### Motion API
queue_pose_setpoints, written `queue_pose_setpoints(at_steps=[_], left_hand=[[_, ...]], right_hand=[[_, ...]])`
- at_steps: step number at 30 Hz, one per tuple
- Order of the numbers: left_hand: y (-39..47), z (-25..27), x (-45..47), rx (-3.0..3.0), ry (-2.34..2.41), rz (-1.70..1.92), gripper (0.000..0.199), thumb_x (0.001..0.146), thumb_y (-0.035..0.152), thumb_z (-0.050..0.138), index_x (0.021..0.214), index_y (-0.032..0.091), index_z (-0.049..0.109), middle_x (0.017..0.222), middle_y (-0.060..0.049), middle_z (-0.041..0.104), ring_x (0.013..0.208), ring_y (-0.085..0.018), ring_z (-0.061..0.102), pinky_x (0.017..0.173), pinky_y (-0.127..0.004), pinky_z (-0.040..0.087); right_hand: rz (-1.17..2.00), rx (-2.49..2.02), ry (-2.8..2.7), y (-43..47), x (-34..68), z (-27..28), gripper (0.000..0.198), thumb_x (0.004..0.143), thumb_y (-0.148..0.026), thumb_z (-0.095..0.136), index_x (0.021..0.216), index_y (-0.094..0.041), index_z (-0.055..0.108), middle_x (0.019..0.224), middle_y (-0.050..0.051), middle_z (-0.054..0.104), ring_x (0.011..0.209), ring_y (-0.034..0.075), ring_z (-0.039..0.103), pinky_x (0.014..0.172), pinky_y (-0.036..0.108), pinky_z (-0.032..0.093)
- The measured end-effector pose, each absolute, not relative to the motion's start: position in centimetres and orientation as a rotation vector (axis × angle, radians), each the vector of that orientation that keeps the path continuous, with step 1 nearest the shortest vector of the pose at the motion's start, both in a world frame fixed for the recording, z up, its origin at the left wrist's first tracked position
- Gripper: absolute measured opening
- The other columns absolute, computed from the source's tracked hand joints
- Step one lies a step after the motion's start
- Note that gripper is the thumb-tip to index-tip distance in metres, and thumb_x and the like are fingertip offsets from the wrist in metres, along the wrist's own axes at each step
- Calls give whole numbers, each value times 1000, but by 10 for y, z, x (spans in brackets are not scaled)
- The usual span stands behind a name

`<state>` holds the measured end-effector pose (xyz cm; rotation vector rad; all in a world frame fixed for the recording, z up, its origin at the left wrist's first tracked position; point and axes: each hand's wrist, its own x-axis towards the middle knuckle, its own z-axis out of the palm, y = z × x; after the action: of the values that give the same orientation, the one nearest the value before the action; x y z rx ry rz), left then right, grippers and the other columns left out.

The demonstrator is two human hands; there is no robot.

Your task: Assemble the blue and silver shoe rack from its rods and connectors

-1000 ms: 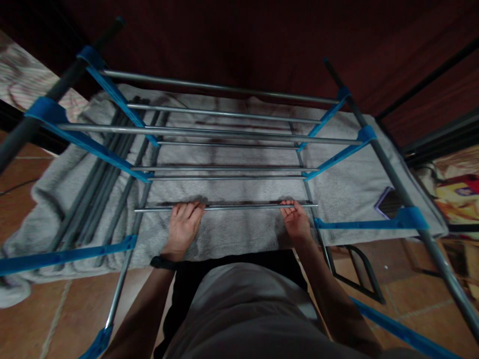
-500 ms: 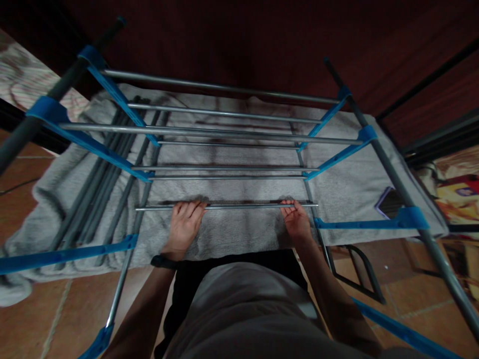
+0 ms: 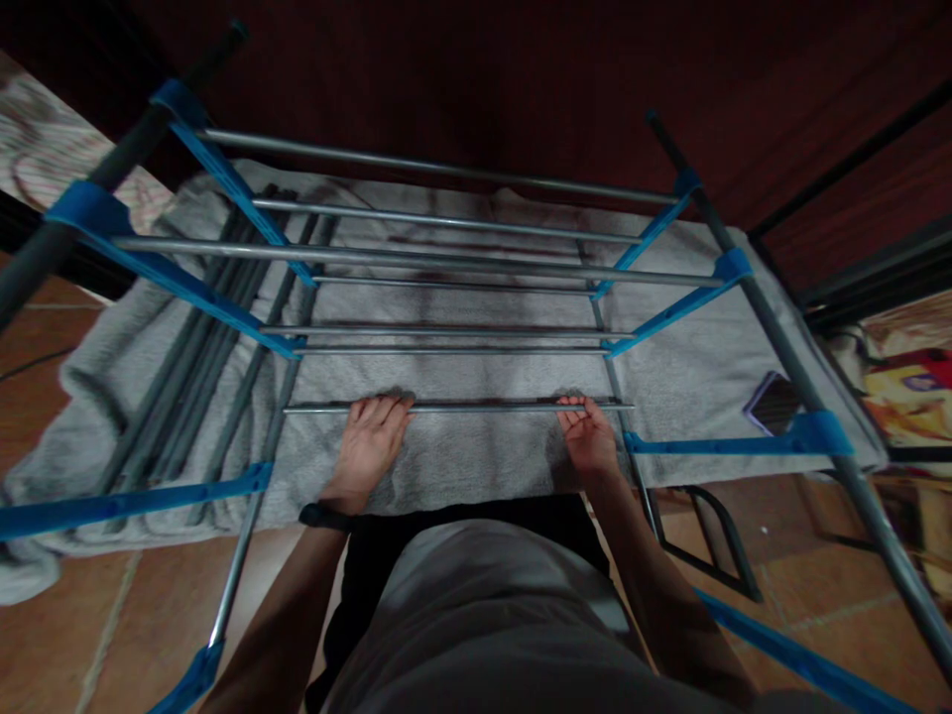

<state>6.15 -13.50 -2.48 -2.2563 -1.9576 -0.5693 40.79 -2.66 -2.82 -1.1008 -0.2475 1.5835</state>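
Note:
A thin grey metal tube (image 3: 483, 408) lies level across the middle of the rack frame, low over the grey blanket. My left hand (image 3: 372, 436) is closed over it near its left end, palm down. My right hand (image 3: 586, 433) pinches the tube near its right end, palm turned up, fingertips on the metal. Beyond it, several fixed crossbars (image 3: 416, 258) join blue plastic brackets (image 3: 200, 288) on dark side poles (image 3: 773, 337). Nearer blue brackets (image 3: 714, 446) on either side stand beside my forearms.
The grey blanket (image 3: 446, 456) covers the surface under the rack. Several loose grey tubes (image 3: 200, 367) lie on it at left. A phone (image 3: 773, 403) rests at right. A black metal frame (image 3: 718, 545) stands over the tiled floor (image 3: 803, 565). A dark red panel (image 3: 476, 79) is behind.
The tube's left end has shifted slightly right, from outside the left pole to about level with it. Both hands stay on the tube in nearly the same places.

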Motion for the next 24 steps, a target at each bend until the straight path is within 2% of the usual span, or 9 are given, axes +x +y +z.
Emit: queue_pose_setpoints(at_steps=[5,13,24], left_hand=[[-135,-26,61,-2253,-1958,-565,35,100,33,44,127,20,62,111,-11,70,104,-27,61,93,-41,42],[-136,-21,64,-2244,-1972,-505,30,100,32,43,115,19,66,103,-11,69,97,-27,60,89,-41,42],[-137,-21,65,-2269,-2004,-484,34,99,25,44,128,22,61,114,-10,68,106,-27,59,94,-42,41]], right_hand=[[1582,-1100,-232,-27,408,-27,12,91,-24,59,79,-23,62,81,-3,70,86,11,71,90,26,58],[1580,-1098,-230,-27,408,-26,16,93,-21,53,80,-22,63,79,-3,69,84,10,71,87,24,59],[1570,-1055,-310,-29,412,-31,7,89,-21,59,84,-22,64,85,-2,72,88,11,71,93,28,58]])
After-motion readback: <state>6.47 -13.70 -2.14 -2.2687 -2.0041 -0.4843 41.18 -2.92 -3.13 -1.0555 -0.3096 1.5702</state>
